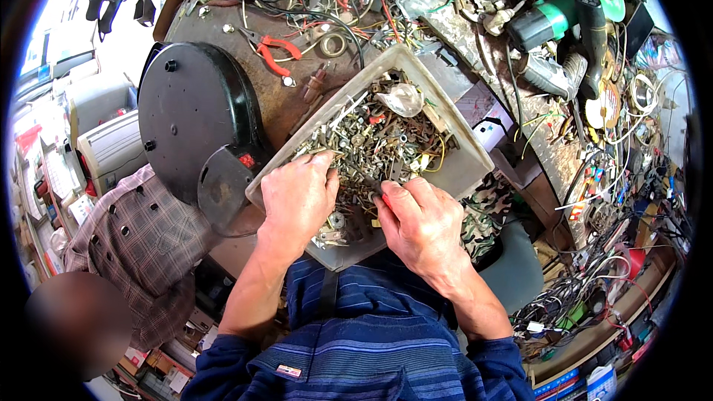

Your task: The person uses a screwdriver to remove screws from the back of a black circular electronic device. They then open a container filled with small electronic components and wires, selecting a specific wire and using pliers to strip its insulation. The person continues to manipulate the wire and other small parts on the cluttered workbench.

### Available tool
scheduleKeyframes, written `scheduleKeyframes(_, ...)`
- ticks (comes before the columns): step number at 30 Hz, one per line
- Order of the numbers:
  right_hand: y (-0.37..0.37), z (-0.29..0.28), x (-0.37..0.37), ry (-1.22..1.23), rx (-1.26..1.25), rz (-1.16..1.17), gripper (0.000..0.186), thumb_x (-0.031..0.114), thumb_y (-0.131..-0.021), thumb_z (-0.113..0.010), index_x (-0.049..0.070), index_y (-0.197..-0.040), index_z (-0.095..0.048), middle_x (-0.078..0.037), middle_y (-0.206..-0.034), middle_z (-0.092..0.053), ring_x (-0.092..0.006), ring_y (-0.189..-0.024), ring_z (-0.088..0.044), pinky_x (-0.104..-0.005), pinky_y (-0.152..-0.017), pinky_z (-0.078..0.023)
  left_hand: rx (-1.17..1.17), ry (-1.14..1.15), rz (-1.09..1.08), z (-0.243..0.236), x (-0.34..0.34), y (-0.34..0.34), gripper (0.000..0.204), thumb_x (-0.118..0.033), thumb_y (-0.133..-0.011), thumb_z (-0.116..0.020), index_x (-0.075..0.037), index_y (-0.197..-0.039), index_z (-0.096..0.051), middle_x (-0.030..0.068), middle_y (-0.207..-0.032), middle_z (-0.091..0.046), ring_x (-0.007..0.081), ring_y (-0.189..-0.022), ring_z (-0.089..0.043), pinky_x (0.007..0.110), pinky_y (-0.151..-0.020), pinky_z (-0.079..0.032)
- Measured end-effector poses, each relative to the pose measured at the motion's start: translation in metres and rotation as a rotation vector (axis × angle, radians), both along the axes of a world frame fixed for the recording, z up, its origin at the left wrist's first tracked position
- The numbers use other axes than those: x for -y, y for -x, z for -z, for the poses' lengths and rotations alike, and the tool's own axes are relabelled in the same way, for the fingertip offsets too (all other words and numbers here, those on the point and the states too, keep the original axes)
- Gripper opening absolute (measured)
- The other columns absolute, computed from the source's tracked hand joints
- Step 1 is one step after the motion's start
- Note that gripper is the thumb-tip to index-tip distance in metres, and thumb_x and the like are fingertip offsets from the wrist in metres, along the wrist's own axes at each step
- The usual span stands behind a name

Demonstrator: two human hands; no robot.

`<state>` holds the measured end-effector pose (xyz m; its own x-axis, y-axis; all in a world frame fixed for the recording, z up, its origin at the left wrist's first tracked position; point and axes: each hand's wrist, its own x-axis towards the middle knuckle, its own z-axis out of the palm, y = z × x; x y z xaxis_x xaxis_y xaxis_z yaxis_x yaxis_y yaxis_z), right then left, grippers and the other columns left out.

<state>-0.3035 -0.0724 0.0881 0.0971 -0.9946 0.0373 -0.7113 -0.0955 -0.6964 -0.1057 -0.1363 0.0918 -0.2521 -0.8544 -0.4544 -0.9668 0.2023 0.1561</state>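
A translucent plastic tray [469, 150], heaped with small screws, washers and metal bits [386, 141], lies across my lap and the table edge. My left hand [298, 197] is over its left side, fingertips pinched at a small piece I cannot make out. My right hand [420, 226] grips a red-handled tool [385, 200] at the tray's front right, its tip among the metal bits. A clear plastic piece [399, 101] sits on top of the pile. Red-handled pliers [278, 50] lie behind the tray on the table, and a round black appliance [177, 122] stands left of it.
A person in a plaid coat [134, 245] is at my left. A green angle grinder [540, 21], a grey shoe [549, 73] and tangled wires crowd the back right. A grey stool seat [512, 267] and a bin of cables [587, 304] are at my lower right.
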Motion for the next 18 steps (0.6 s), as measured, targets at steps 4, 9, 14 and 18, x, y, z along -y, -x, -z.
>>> scheduleKeyframes(4,-0.001,0.002,-0.003,0.016,0.022,0.042,0.029,0.009,-0.076,-0.088,0.007,-0.102,-0.074,-0.007,-0.081,-0.062,-0.0277,-0.066,-0.066,-0.0398,-0.059,-0.055,-0.007,-0.008,-0.009,-0.002,0.002,0.003,0.031,-0.022,-0.089,-0.079,-0.015,-0.119,-0.080,0.0160,-0.097,-0.080,0.0364,-0.084,-0.076,0.047,-0.076,-0.059)
scheduleKeyframes(9,-0.004,0.013,-0.009,0.091,0.026,0.059,0.029,0.010,-0.075,-0.087,0.006,-0.101,-0.074,-0.006,-0.079,-0.060,-0.0262,-0.067,-0.065,-0.0400,-0.060,-0.054,0.030,-0.021,0.031,-0.002,0.004,0.007,0.031,-0.024,-0.091,-0.076,-0.015,-0.120,-0.080,0.0178,-0.091,-0.079,0.0371,-0.081,-0.076,0.048,-0.074,-0.059)
scheduleKeyframes(14,-0.001,0.017,-0.010,0.137,0.034,0.040,0.023,0.008,-0.078,-0.081,0.003,-0.099,-0.074,-0.007,-0.077,-0.059,-0.0256,-0.067,-0.066,-0.0401,-0.060,-0.054,0.118,-0.009,0.074,0.008,0.006,0.011,0.026,-0.024,-0.093,-0.075,-0.014,-0.116,-0.080,0.0175,-0.084,-0.078,0.0377,-0.076,-0.076,0.050,-0.071,-0.058)
scheduleKeyframes(18,0.001,0.016,-0.011,0.135,0.042,0.027,0.020,0.007,-0.079,-0.078,0.002,-0.098,-0.073,-0.008,-0.078,-0.059,-0.0262,-0.067,-0.067,-0.0399,-0.061,-0.055,0.160,0.022,0.124,0.014,0.011,0.016,0.019,-0.024,-0.092,-0.076,-0.012,-0.106,-0.080,0.0174,-0.082,-0.077,0.0374,-0.077,-0.076,0.050,-0.071,-0.059)
